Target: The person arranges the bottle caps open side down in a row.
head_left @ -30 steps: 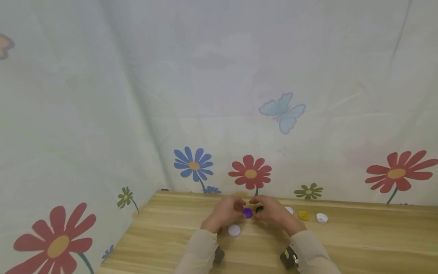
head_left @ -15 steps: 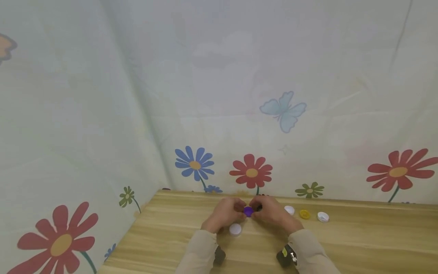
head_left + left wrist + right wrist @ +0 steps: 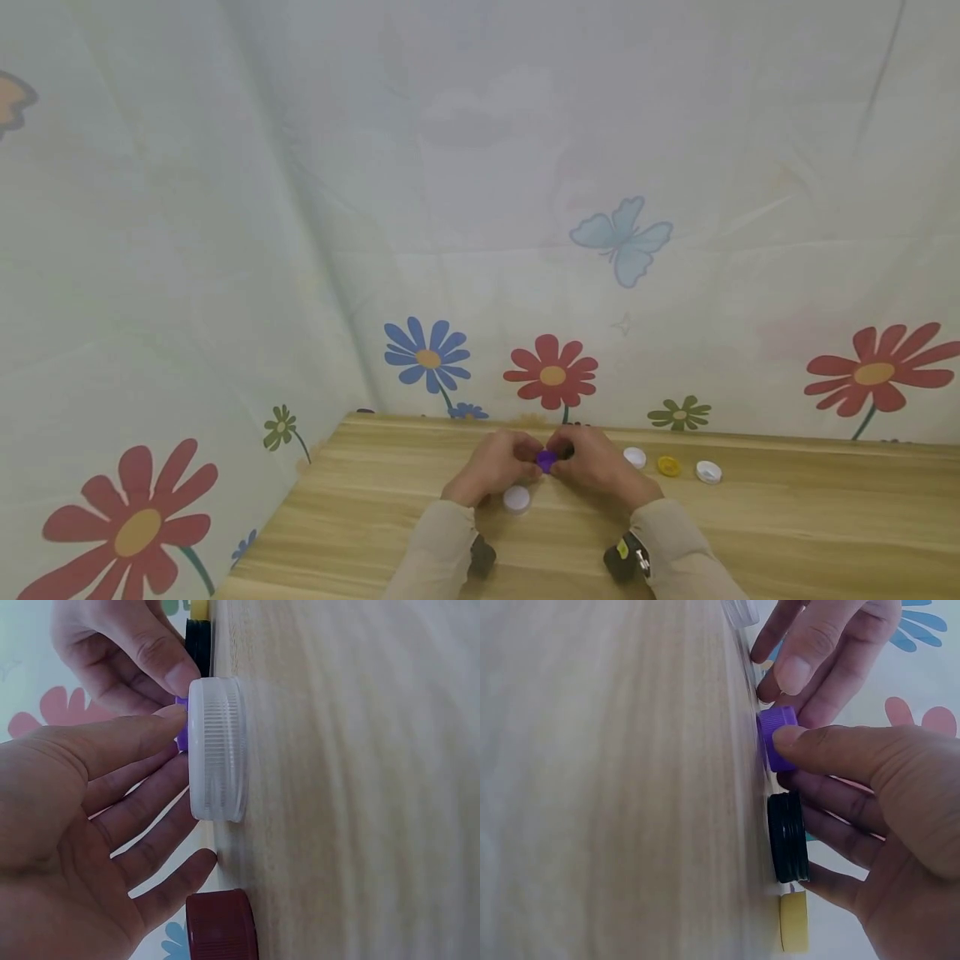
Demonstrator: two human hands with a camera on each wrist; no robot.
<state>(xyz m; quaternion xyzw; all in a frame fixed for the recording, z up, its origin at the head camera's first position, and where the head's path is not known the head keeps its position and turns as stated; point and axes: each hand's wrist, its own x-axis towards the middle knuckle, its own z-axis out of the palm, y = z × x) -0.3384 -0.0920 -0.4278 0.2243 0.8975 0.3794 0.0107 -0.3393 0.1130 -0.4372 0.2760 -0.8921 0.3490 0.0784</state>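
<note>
A small purple bottle cap [image 3: 546,462] sits between my two hands. In the right wrist view my right hand [image 3: 900,787] pinches this cap [image 3: 776,718], thumb on its near side and fingers behind. My left hand [image 3: 501,463] is at its other side; its thumb and fingers are spread close to the cap, with the other fingers extended. A white ridged cap [image 3: 217,750] stands just in front of the left fingers. Beside the right fingers is a dark ridged cap [image 3: 786,836], largely covered by that hand in the head view.
A dark red cap [image 3: 221,926] lies near the left little finger. Past the dark cap is a yellow one [image 3: 795,922]. Rightward along the wooden table [image 3: 825,525] lie a white cap [image 3: 634,457], a yellow cap [image 3: 669,466] and another white cap [image 3: 708,472]. Printed fabric [image 3: 480,208] hangs behind.
My right hand has moved left from beside the dark cap and has taken hold of the purple cap. The left hand has hardly moved, and the head view has shifted slightly.
</note>
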